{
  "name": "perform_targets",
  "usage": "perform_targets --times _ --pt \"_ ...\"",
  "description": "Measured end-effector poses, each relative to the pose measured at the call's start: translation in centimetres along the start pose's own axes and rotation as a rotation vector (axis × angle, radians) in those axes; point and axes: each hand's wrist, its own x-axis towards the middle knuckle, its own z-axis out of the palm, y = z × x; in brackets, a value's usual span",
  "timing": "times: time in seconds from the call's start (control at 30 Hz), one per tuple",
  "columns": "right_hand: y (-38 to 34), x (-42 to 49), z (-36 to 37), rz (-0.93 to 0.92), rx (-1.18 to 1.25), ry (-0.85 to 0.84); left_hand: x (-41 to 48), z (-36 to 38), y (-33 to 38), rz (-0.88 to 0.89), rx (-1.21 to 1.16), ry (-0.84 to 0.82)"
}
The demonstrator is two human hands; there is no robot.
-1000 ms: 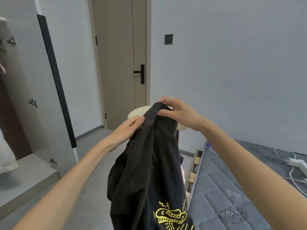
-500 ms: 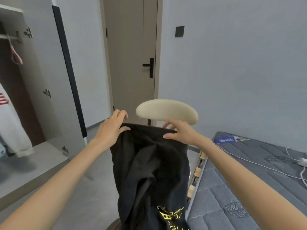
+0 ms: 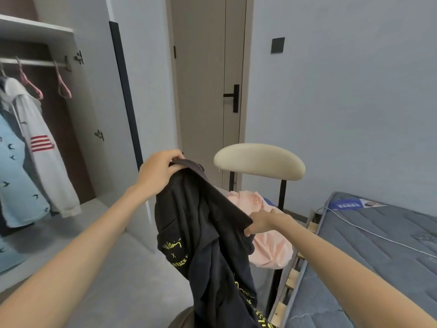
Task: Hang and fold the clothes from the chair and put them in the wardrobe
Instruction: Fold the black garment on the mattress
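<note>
A black garment [image 3: 208, 235] with yellow print hangs in the air in front of me. My left hand [image 3: 157, 172] grips its top edge, raised high. Lower and to the right, my right hand [image 3: 264, 221] pinches another part of the same edge. Behind it stands a chair [image 3: 260, 160] with a beige padded backrest. A pink garment [image 3: 267, 242] lies heaped on the seat. The open wardrobe [image 3: 37, 31] is at the left, its rail [image 3: 35, 62] holding a white jacket [image 3: 45, 150], a light blue shirt [image 3: 16, 185] and empty pink hangers [image 3: 62, 87].
A bare grey mattress [image 3: 378, 252] with a white cable [image 3: 369, 230] across it fills the right side. The wardrobe door [image 3: 123, 91] stands open between wardrobe and chair. A closed room door [image 3: 208, 91] is behind the chair. Grey floor [image 3: 123, 275] lies below my arms.
My left hand has risen and moved left with the garment's edge, while my right hand dropped lower. The garment is now stretched on a slant, and the pink garment on the chair has come into view.
</note>
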Motion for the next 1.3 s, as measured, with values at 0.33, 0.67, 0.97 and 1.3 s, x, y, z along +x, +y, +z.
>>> perform_targets --times 0.33,0.67,0.97,1.3 --pt "-0.3 2.5 0.0 0.233 -0.312 0.160 -0.1 -1.8 -2.5 0.001 -0.109 -0.094" --pt "-5.1 -1.9 -15.4 -0.092 0.622 1.020 1.2 -5.4 -6.0 0.034 0.277 0.201" --pt "-5.9 -2.0 -16.4 0.007 -0.352 1.314 1.3 -9.0 -10.2 0.142 0.683 0.273" --pt "-5.6 1.1 -10.0 -0.025 -0.688 0.810 -2.7 -5.8 -12.6 -0.139 0.920 0.090"
